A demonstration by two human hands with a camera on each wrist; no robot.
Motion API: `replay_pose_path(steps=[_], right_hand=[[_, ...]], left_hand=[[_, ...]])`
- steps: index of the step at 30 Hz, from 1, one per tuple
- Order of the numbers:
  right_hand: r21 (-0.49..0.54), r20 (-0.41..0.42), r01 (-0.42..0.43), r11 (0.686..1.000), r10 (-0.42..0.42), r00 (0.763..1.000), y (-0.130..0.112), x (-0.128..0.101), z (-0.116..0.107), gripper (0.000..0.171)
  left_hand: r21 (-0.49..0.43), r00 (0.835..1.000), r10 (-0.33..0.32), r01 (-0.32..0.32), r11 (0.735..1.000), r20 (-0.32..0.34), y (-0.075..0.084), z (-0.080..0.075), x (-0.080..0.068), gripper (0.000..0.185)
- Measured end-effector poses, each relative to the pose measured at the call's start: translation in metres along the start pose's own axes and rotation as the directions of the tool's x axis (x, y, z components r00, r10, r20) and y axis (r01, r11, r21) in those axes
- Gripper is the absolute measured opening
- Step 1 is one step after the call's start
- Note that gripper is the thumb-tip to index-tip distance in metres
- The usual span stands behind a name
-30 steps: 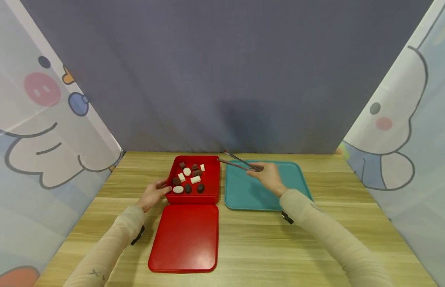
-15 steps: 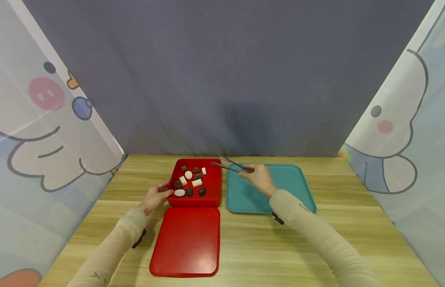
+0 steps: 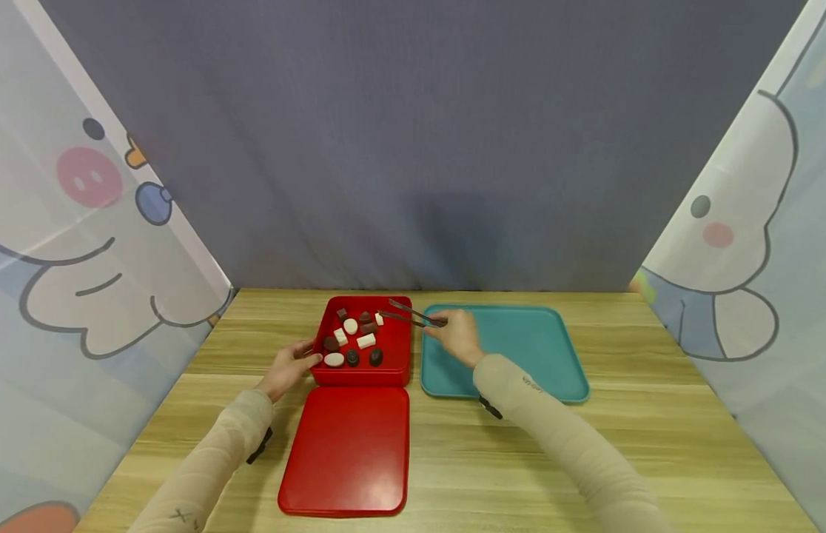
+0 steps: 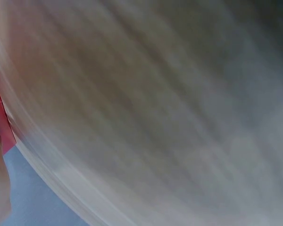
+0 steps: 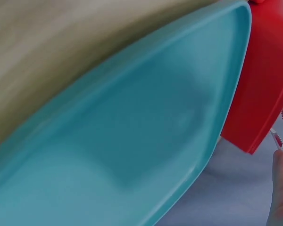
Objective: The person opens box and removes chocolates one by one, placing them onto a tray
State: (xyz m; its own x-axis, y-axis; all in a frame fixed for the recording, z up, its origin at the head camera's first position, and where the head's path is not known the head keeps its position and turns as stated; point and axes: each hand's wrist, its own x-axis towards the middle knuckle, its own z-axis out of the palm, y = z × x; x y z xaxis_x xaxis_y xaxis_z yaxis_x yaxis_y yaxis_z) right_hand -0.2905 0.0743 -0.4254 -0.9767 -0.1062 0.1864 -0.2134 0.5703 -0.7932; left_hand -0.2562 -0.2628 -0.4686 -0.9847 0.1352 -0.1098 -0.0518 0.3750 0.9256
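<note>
On the left, the left hand (image 3: 288, 367) rests with relaxed fingers against the near left corner of the red box (image 3: 395, 360), which holds brown and white sweets (image 3: 351, 340). Its red lid (image 3: 346, 451) lies just nearer. Over the box's far right corner, tongs (image 3: 406, 314) are pinched by the right hand (image 3: 456, 335). Right of that sits a teal tray (image 3: 539, 344). No writing is readable.

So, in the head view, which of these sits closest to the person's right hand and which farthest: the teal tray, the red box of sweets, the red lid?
From the right hand, which holds tongs:
1. Teal tray: directly under the hand, at its left end.
2. Red box: just to the hand's left, tong tips over it.
3. Red lid: farthest, lying in front of the box, nearer the person.
</note>
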Motion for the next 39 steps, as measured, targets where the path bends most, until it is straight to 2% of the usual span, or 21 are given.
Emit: replay_pose_path(steps=[4, 11, 15, 21, 27, 39], right_hand=[[-0.013, -0.013, 0.01, 1.0, -0.01, 1.0, -0.003, 0.003, 0.011, 0.022], [-0.042, -0.014, -0.02, 0.999, 0.02, 1.0, -0.008, 0.005, 0.023, 0.022], [-0.07, 0.002, -0.033, 0.997, 0.034, 0.999, -0.007, 0.005, 0.027, 0.022], [-0.136, 0.031, -0.014, 0.991, 0.018, 0.999, -0.012, 0.011, 0.03, 0.021], [-0.213, 0.033, 0.051, 0.976, -0.045, 0.998, -0.022, 0.015, 0.032, 0.022], [-0.253, 0.016, 0.027, 0.967, -0.024, 1.0, -0.025, 0.022, 0.036, 0.02]], left_hand=[[0.0, 1.0, 0.003, -0.003, 1.0, -0.003, 0.0, 0.0, 0.0, 0.058], [0.024, 1.0, 0.015, -0.014, 1.0, -0.017, -0.002, 0.001, -0.001, 0.057], [0.0, 0.999, 0.028, -0.028, 1.0, -0.021, -0.004, 0.004, -0.001, 0.055], [-0.006, 0.999, 0.025, -0.025, 1.0, -0.02, -0.004, 0.004, 0.001, 0.055], [0.006, 0.999, 0.014, -0.014, 1.0, -0.032, -0.003, 0.001, 0.0, 0.056], [-0.017, 0.999, 0.025, -0.025, 1.0, -0.031, -0.003, 0.004, 0.002, 0.055]])
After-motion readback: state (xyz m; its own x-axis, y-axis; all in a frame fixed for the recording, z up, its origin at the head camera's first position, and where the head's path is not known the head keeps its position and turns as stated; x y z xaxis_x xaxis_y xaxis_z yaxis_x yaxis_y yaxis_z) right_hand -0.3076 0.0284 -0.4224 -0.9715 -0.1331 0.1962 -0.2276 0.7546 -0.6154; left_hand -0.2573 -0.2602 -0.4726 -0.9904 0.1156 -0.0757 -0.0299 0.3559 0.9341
